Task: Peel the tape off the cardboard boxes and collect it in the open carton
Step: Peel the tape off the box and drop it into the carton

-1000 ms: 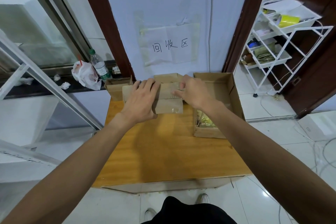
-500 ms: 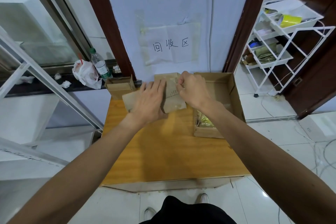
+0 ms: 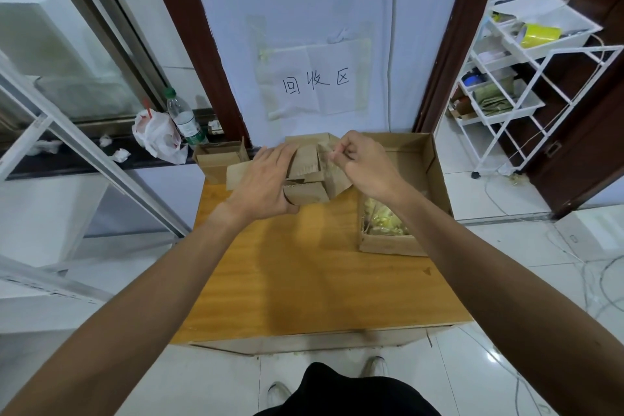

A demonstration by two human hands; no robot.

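At the centre of the frame, the left hand (image 3: 266, 179) presses straight fingers against a small cardboard box (image 3: 306, 194) on the wooden table (image 3: 304, 280). The right hand (image 3: 364, 165) pinches a clear tape strip (image 3: 327, 154) at the box's top. To the right, the open carton (image 3: 437, 176) holds crumpled tape (image 3: 385, 223).

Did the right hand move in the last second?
Yes, a little. The right hand rose in the view: its top now reaches the open carton's far rim; earlier it sat just below.
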